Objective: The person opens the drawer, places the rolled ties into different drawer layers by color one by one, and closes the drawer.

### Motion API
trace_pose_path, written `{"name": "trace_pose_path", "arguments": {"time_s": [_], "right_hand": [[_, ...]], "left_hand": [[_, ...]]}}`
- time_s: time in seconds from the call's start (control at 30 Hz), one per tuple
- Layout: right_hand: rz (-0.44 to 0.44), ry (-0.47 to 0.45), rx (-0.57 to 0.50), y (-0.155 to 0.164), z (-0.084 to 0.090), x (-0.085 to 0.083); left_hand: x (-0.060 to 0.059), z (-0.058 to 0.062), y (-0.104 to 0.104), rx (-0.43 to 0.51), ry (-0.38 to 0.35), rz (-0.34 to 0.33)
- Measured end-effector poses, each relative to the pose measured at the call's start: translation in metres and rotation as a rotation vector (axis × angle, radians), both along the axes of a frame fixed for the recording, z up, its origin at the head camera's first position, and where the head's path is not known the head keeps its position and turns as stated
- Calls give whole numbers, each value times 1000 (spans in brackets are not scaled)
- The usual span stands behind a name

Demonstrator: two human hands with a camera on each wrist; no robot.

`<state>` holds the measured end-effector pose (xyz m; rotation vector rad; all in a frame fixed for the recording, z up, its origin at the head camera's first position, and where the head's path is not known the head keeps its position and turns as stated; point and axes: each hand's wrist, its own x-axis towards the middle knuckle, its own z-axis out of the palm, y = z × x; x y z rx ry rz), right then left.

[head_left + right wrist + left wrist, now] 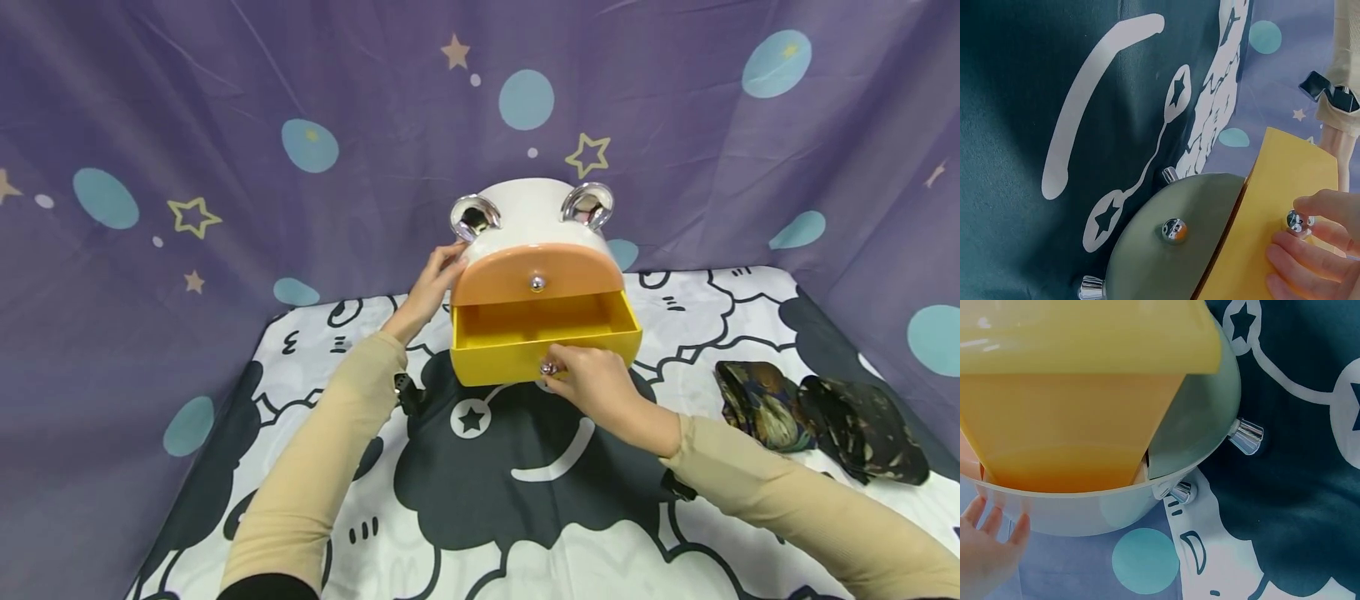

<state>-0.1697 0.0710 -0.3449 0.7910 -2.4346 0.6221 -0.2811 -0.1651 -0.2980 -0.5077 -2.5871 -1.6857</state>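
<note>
A small drawer cabinet [528, 208] with a white domed top and two silver ring-shaped ears stands on the patterned cloth. Its orange upper drawer [495, 277] is closed, while the yellow drawer [495, 365] below it is pulled out with a bare inside. My right hand [596, 387] pinches the silver knob [1297, 220] of that yellow drawer. Against the cabinet's left side rests my left hand [435, 283], its fingers [1020, 530] extended along the white wall. The right wrist view also shows a green lower front [1147, 262] with its own round knob [1174, 230].
Two folded dark patterned cloth items [765, 404] [862, 429] lie on the right of the table. A cartoon-print cloth [555, 558] covers the tabletop. Behind the cabinet hangs a purple curtain [390, 100] with stars and blue spots.
</note>
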Motion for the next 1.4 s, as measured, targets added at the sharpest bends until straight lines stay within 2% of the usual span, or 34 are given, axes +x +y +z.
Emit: {"name": "trace_pose_path", "arguments": {"time_s": [0.37,0.53,0.77,1.03,1.13,1.17,1.4], "right_hand": [[1,33,11,1,-1,5],[-16,40,24,1,-2,8],[-17,76,27,0,-1,11],[-40,68,30,3,-3,16],[-50,62,31,3,-4,19],[-52,60,30,3,-4,20],[-32,78,38,0,-5,25]], "left_hand": [[-2,-1,0,16,25,17],[-3,0,1,-3,4,-2],[-5,4,3,0,40,17],[-2,6,7,6,14,-6],[-2,5,8,11,18,-6],[-5,1,7,15,28,-4],[-1,-4,2,8,37,20]]}}
